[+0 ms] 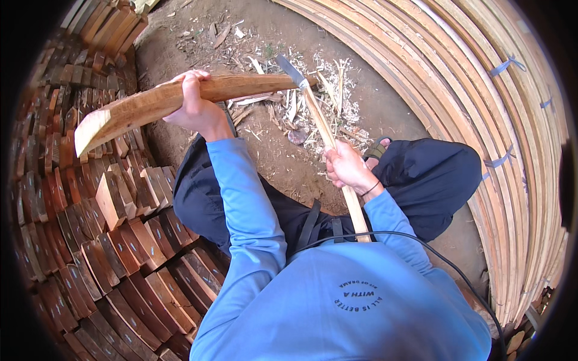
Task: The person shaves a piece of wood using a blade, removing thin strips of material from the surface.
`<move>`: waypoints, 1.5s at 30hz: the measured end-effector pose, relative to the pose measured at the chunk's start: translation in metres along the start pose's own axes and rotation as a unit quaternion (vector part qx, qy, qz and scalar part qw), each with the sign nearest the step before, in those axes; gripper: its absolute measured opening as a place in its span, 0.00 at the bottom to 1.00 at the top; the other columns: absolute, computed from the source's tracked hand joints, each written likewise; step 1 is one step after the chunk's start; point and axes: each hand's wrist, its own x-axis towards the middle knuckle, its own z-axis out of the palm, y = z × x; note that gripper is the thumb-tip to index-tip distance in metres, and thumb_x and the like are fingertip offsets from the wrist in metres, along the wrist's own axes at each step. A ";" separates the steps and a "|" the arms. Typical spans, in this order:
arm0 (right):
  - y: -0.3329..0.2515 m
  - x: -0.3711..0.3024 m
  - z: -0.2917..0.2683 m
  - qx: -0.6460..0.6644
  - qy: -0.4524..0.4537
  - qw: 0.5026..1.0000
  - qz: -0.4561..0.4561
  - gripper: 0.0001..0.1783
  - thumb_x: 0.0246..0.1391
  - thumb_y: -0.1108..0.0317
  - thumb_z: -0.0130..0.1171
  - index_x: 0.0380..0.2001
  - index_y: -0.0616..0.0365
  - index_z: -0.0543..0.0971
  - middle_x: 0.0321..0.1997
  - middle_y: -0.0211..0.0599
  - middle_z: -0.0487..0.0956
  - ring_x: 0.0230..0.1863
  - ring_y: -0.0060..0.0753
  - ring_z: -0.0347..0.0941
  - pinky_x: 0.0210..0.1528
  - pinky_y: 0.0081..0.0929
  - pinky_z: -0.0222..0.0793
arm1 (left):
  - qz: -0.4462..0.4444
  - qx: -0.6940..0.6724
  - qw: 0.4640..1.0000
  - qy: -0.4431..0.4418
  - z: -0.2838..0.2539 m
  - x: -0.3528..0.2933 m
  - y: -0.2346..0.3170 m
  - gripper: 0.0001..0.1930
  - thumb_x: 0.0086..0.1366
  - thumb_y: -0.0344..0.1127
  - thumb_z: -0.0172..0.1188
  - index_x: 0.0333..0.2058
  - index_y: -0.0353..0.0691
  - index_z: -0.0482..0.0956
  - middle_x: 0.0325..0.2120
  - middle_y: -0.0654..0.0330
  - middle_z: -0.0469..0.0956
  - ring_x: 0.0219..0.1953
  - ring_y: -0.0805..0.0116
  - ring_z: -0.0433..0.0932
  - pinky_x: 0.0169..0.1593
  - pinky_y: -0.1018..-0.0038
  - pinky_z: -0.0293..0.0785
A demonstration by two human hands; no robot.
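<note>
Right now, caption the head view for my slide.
Left hand grips a curved timber; right hand holds a wooden-handled bladed tool.

The left arm [241,186] stretches far and to the left, ending in a curled left hand [195,108]. The right arm [388,212] ends nearer in a clenched right hand [349,165]; the bent knees [448,174] spread apart.

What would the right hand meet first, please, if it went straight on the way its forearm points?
Probably the wooden beam in the left hand, ahead and leftward of the right hand, though depth is unclear and it might pass underneath.
</note>
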 end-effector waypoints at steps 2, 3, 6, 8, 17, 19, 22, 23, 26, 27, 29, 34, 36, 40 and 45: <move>0.000 0.001 0.000 0.029 0.003 1.000 0.002 0.06 0.73 0.65 0.42 0.41 0.54 0.66 0.21 0.23 0.64 0.14 0.17 0.59 0.12 0.22 0.60 | 0.041 -0.005 0.999 -0.025 -0.001 -0.008 0.003 0.05 0.54 0.20 0.57 0.30 0.33 0.73 0.23 0.52 0.75 0.24 0.63 0.77 0.33 0.67 0.79; 0.001 -0.006 0.003 0.032 0.015 0.999 0.010 0.06 0.73 0.65 0.42 0.41 0.54 0.66 0.21 0.23 0.64 0.14 0.17 0.59 0.12 0.22 0.59 | 0.024 -0.014 0.999 -0.033 0.004 -0.016 0.011 0.06 0.54 0.20 0.57 0.30 0.35 0.71 0.22 0.52 0.74 0.24 0.63 0.76 0.33 0.66 0.78; -0.003 -0.006 -0.007 0.070 -0.018 0.997 0.038 0.06 0.73 0.65 0.43 0.41 0.53 0.66 0.21 0.22 0.63 0.14 0.15 0.57 0.12 0.21 0.57 | -0.002 -0.030 0.998 -0.053 0.002 -0.010 0.009 0.05 0.54 0.22 0.56 0.30 0.36 0.71 0.22 0.51 0.74 0.24 0.63 0.75 0.34 0.65 0.78; -0.010 -0.005 -0.010 0.062 -0.026 0.996 0.055 0.06 0.73 0.65 0.44 0.41 0.53 0.66 0.21 0.22 0.62 0.14 0.15 0.56 0.12 0.20 0.55 | -0.004 -0.043 0.997 -0.064 -0.005 -0.004 0.006 0.07 0.55 0.21 0.57 0.31 0.37 0.68 0.23 0.52 0.74 0.24 0.63 0.75 0.34 0.66 0.78; 0.004 0.007 -0.020 0.081 -0.050 0.995 0.038 0.07 0.73 0.65 0.43 0.39 0.55 0.66 0.21 0.23 0.65 0.14 0.15 0.59 0.12 0.21 0.58 | -0.018 -0.057 0.997 -0.045 -0.022 0.010 -0.004 0.07 0.54 0.22 0.55 0.31 0.37 0.68 0.23 0.53 0.71 0.24 0.63 0.73 0.33 0.68 0.77; 0.007 0.003 -0.014 -0.062 0.011 0.998 -0.017 0.08 0.72 0.65 0.43 0.38 0.56 0.67 0.22 0.23 0.66 0.14 0.15 0.59 0.12 0.20 0.58 | -0.025 -0.057 0.997 -0.046 -0.023 0.011 -0.004 0.07 0.54 0.22 0.55 0.30 0.37 0.67 0.22 0.53 0.71 0.24 0.64 0.73 0.33 0.67 0.77; 0.008 0.004 -0.011 -0.032 0.009 0.999 -0.006 0.07 0.73 0.65 0.44 0.39 0.55 0.67 0.21 0.23 0.65 0.13 0.15 0.59 0.11 0.21 0.58 | -0.010 -0.071 0.996 -0.046 -0.022 0.014 -0.009 0.06 0.54 0.23 0.56 0.30 0.36 0.69 0.22 0.53 0.72 0.24 0.63 0.74 0.33 0.67 0.77; 0.010 0.000 -0.011 0.019 -0.008 1.000 0.015 0.07 0.74 0.65 0.43 0.39 0.53 0.66 0.22 0.22 0.63 0.14 0.14 0.57 0.12 0.20 0.55 | -0.014 -0.065 0.997 -0.036 -0.021 0.015 -0.011 0.06 0.54 0.23 0.57 0.30 0.36 0.69 0.22 0.52 0.73 0.24 0.63 0.75 0.33 0.67 0.77; 0.014 -0.019 -0.006 0.111 -0.040 0.991 0.056 0.05 0.75 0.64 0.42 0.41 0.50 0.66 0.22 0.20 0.60 0.15 0.12 0.52 0.12 0.18 0.49 | -0.010 -0.048 0.999 -0.016 -0.015 0.016 -0.009 0.06 0.54 0.23 0.58 0.31 0.34 0.71 0.22 0.51 0.75 0.24 0.63 0.76 0.33 0.66 0.78; 0.013 -0.024 -0.004 0.102 -0.033 0.993 0.058 0.05 0.75 0.64 0.42 0.41 0.50 0.66 0.22 0.19 0.60 0.15 0.12 0.52 0.12 0.18 0.48 | -0.005 -0.047 0.999 -0.019 -0.013 0.015 -0.009 0.06 0.54 0.23 0.59 0.31 0.33 0.72 0.22 0.51 0.75 0.24 0.63 0.76 0.32 0.67 0.78; 0.017 -0.032 -0.003 0.102 -0.037 0.992 0.058 0.05 0.76 0.63 0.42 0.42 0.49 0.65 0.22 0.20 0.59 0.15 0.12 0.52 0.13 0.17 0.49 | -0.010 -0.043 0.999 -0.012 -0.011 0.016 -0.009 0.05 0.54 0.22 0.59 0.31 0.31 0.73 0.22 0.51 0.76 0.24 0.62 0.77 0.32 0.67 0.78; 0.012 -0.016 0.008 0.079 -0.017 0.996 0.036 0.06 0.76 0.64 0.43 0.40 0.50 0.64 0.21 0.21 0.60 0.14 0.13 0.52 0.12 0.18 0.51 | -0.029 -0.008 0.999 0.024 -0.001 0.010 -0.005 0.02 0.55 0.21 0.58 0.28 0.29 0.74 0.23 0.50 0.77 0.23 0.62 0.78 0.31 0.68 0.78; 0.005 0.007 0.004 0.085 -0.026 0.996 0.028 0.06 0.75 0.64 0.43 0.40 0.51 0.64 0.21 0.21 0.60 0.14 0.13 0.53 0.12 0.18 0.52 | -0.018 -0.002 1.000 0.023 0.005 0.004 -0.002 0.02 0.54 0.20 0.57 0.27 0.29 0.74 0.23 0.50 0.77 0.24 0.62 0.78 0.31 0.67 0.78; 0.001 -0.038 0.006 0.054 -0.019 0.998 0.035 0.06 0.75 0.65 0.43 0.41 0.52 0.64 0.21 0.21 0.60 0.14 0.14 0.54 0.12 0.19 0.54 | -0.006 0.013 0.999 0.048 -0.009 0.019 -0.007 0.02 0.54 0.20 0.57 0.27 0.28 0.75 0.23 0.50 0.77 0.23 0.62 0.78 0.31 0.67 0.78; 0.003 -0.010 0.009 -0.025 0.018 1.000 0.000 0.06 0.74 0.64 0.43 0.42 0.53 0.65 0.21 0.23 0.64 0.15 0.16 0.59 0.12 0.21 0.59 | -0.013 0.011 0.999 0.035 0.008 0.008 -0.003 0.00 0.53 0.20 0.56 0.25 0.29 0.74 0.23 0.52 0.76 0.24 0.62 0.77 0.31 0.68 0.77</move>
